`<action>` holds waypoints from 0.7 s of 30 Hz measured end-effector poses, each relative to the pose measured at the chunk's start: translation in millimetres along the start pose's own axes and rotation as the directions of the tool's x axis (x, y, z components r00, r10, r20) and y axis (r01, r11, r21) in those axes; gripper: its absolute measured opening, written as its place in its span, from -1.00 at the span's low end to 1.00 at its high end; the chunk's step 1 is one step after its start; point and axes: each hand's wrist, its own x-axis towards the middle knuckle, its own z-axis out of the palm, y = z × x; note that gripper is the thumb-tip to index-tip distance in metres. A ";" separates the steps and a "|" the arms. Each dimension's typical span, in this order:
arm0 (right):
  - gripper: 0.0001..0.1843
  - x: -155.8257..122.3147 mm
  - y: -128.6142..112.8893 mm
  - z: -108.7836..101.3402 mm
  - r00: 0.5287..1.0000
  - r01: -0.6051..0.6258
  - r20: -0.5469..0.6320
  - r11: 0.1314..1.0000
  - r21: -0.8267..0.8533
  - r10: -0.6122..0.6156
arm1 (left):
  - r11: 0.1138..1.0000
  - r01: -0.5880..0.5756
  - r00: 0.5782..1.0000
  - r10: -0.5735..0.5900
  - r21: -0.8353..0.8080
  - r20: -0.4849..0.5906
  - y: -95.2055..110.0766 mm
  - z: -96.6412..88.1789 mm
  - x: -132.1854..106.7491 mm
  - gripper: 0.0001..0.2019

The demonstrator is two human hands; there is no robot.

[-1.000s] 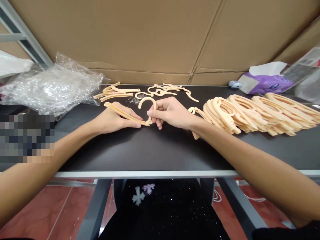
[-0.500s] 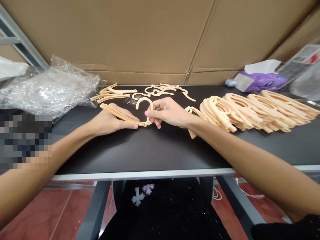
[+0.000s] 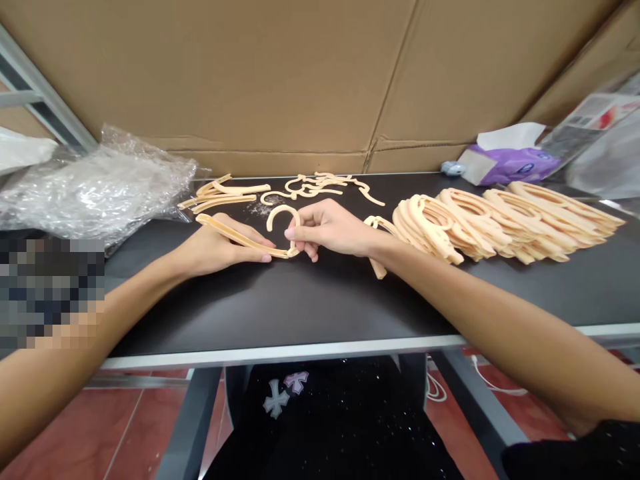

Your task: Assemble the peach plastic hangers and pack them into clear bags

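My left hand (image 3: pixel 220 250) is closed around a cream plastic hanger arm (image 3: pixel 240 239), which slants down to the right. At the arm's right end, a curved hanger hook (image 3: pixel 283 209) rises, and my right hand (image 3: pixel 325 230) pinches its side between thumb and fingers. The two pieces meet just below my right fingertips; whether they are locked together I cannot tell. Behind my hands lie several loose hooks (image 3: pixel 320 189). Further left are several loose hanger arms (image 3: pixel 230 199).
Stacks of folded cream hangers (image 3: pixel 480 223) fill the right side of the black table (image 3: pixel 300 313). A purple tissue pack (image 3: pixel 515 163) stands behind them. Clear plastic bags (image 3: pixel 100 180) lie at the left. Cardboard (image 3: pixel 250 80) walls off the back.
Both hands keep their grip on the hanger pieces. The whole view has shifted slightly, and the hook and arm stay in nearly the same pose.
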 end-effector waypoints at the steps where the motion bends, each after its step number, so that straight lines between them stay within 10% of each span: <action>1: -0.68 -0.3 -0.3 -0.8 1.000 0.002 -0.002 1.000 0.015 -0.002 | 1.000 -0.002 1.000 0.002 0.000 0.004 0.2 0.0 0.2 -0.70; 21: -0.60 -0.7 4.9 11.5 0.990 0.045 -0.133 0.998 -0.038 -0.049 | 0.999 -0.036 0.999 0.037 -0.035 0.013 1.9 1.1 0.4 -0.74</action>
